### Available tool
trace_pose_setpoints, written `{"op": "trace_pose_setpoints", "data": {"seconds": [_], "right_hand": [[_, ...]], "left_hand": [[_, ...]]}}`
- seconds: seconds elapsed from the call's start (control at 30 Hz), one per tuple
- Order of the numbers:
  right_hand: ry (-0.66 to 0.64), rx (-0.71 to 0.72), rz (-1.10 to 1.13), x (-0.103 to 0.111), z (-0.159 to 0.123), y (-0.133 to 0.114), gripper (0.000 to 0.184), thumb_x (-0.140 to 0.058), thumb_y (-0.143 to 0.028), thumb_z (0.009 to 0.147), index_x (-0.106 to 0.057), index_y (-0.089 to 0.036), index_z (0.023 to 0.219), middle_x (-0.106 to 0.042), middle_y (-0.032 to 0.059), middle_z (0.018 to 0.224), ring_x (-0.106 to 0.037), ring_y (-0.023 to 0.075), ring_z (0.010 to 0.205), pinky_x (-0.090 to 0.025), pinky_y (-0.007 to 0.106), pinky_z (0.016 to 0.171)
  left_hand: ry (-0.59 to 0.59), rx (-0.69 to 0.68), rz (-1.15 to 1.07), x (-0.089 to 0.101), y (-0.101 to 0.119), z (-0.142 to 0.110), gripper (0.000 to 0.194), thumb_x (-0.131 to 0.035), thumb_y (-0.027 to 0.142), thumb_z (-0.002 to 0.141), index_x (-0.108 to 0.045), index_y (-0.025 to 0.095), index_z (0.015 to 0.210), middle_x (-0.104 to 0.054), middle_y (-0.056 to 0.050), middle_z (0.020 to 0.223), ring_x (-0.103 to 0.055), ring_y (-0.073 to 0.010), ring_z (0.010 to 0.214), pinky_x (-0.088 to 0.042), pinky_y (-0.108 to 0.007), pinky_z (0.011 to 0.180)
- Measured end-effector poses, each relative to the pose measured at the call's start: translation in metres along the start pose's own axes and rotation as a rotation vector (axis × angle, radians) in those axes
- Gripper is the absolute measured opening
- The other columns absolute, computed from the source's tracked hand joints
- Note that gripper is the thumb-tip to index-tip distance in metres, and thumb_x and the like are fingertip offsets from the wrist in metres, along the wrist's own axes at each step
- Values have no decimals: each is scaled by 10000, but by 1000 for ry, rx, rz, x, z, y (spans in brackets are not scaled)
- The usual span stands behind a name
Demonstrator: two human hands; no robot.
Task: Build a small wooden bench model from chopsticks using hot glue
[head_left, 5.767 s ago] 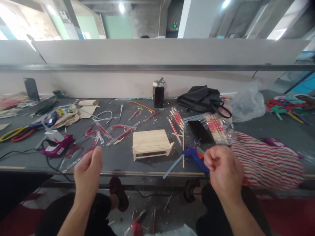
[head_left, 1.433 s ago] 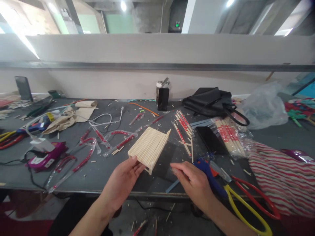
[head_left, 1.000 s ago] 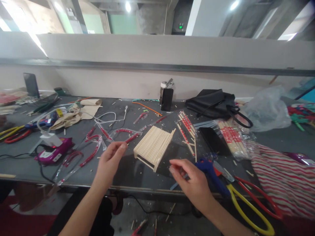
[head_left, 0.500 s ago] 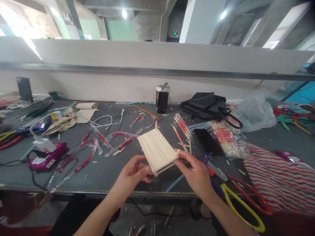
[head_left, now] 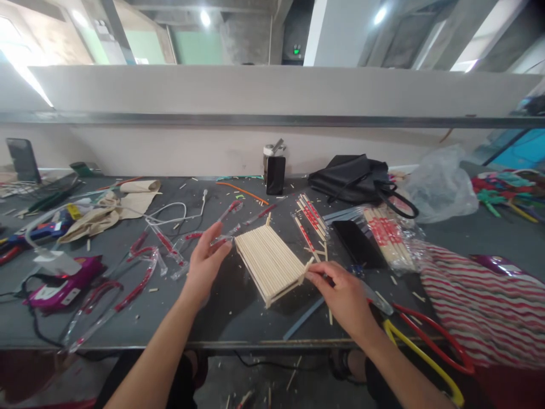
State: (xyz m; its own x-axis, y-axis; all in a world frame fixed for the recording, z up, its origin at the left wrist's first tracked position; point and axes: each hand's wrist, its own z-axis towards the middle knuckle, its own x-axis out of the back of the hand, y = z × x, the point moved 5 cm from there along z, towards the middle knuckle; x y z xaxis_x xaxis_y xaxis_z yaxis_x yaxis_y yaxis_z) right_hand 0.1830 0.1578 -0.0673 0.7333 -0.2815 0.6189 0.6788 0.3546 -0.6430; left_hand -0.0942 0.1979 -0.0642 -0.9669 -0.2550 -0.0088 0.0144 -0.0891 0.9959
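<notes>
A small platform of pale wooden sticks point(head_left: 270, 258), laid side by side over a frame, is in the middle of the head view. Short posts rise at its far corner and its right corner. The thumb and fingers of my right hand point(head_left: 338, 292) pinch it at the right corner, beside the post there. My left hand point(head_left: 206, 264) is just off its left corner, fingers apart and nothing in them. Whether the frame rests on the table or is slightly raised, I cannot tell.
Red hot-glue sticks in clear wrappers point(head_left: 142, 270) and a purple device point(head_left: 66, 281) lie left. Bundled chopsticks point(head_left: 313, 218), a black phone point(head_left: 357, 244), red-and-yellow-handled cutters point(head_left: 438, 341) and striped cloth point(head_left: 481, 301) are right. An upright phone point(head_left: 276, 176) stands behind.
My left hand has let go of the platform and moved up and left. My right hand keeps hold at the right corner, its fingers now in a tighter pinch.
</notes>
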Motion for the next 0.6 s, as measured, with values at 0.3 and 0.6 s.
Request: {"op": "trace_pose_setpoints", "data": {"seconds": [0.3,0.6], "right_hand": [[10,7,-17,1,3,8,159,-535,-292,902,-674,-227,861,-714,44,845,-666,211,816,-514,343,763],[68,-58,30,6,0,6,240,-463,-306,948,-656,-199,1042,-730,83,1002,-684,206,877,-538,335,777]], "left_hand": [[-232,158,4,-13,-8,-21,504,-760,321,695,-634,202,1169,-664,-66,1124,-612,-229,1001,-454,-322,884],[-225,124,257,-3,-9,-40,496,-692,441,762,-633,191,1185,-660,-51,933,-609,-220,874,-459,-308,762]]}}
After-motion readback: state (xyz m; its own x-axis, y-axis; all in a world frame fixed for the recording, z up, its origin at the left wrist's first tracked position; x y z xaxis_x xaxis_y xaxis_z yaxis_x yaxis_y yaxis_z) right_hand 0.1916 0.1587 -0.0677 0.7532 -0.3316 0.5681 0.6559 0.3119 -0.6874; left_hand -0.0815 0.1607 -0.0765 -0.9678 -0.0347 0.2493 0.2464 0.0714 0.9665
